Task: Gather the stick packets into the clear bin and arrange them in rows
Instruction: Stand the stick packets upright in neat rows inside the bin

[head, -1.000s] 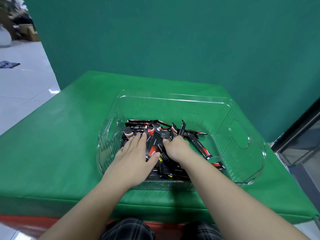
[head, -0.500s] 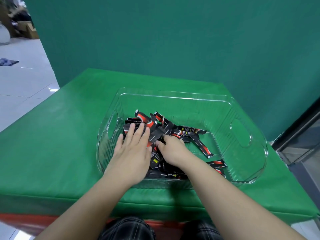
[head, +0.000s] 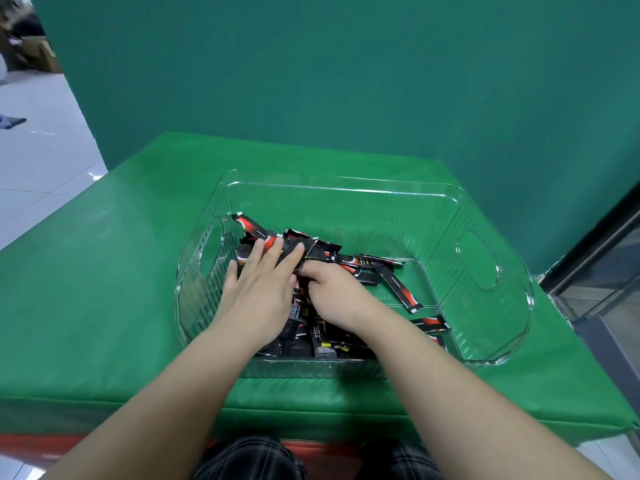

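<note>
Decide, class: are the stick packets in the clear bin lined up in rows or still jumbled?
Jumbled. The stick packets lie crossed at mixed angles in the clear bin, heaped toward its left.

Even, fairly bright overhead light is falling across my view, and glare is streaking along the far rim of the clear bin [head: 346, 189]. My forearms are casting only soft shadows. The wide lens is bending lines near the edges, and my fingers [head: 273, 252] are smearing slightly with motion blur.
</note>
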{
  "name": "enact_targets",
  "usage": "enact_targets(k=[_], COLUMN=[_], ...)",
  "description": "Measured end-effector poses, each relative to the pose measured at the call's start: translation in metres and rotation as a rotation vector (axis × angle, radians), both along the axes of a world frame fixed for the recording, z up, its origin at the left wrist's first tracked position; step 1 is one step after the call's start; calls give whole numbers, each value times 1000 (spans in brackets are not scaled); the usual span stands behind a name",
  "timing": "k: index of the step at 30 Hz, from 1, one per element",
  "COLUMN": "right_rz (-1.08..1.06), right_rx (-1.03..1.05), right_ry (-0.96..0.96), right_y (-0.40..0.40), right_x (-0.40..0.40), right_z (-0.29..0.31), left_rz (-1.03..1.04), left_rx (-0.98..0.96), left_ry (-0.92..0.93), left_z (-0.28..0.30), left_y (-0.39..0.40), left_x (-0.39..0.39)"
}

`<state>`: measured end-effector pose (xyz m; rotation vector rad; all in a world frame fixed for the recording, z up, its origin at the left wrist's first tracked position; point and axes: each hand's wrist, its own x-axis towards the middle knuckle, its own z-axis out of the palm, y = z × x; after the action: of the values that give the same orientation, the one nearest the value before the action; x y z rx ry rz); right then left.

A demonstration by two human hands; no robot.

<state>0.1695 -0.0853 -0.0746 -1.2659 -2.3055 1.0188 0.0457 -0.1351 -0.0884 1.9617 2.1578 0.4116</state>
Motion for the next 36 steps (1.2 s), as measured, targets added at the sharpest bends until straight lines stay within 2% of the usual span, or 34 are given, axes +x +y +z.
enact_targets(k=[2,5,6,11,15,22,24,32,36], right_rz=[-45,-270,-335,-377,-268,-185,-201,-245,-307], right_rx=[-33,-55,-23,216,-3,-17,-44,-89,-55], right_ry=[25,155,129,-264,-422,-713,-702,-435,-465], right_y=[3,13,17,46,53,45,44,39,40], right_x=[7,23,31,63,60,35,32,25,21], right_z=[2,3,4,2,-3,-2,0,12,11], left_rz=[10,9,8,17,45,97,94,87,93], left_rx=[-42,-86,-93,-88,-77,-33,-27,-33,-11], left_ry=[-13,26,30,10,-16,-56,-67,-62,-72], left_z=[-2,-3,-3,-4,-5,-4,-4,-7,-5], left_y=[2,3,3,3,3,1,1,1,1], left_x=[-2,-1,-1,-1,-1,-2,-2,-2,-1])
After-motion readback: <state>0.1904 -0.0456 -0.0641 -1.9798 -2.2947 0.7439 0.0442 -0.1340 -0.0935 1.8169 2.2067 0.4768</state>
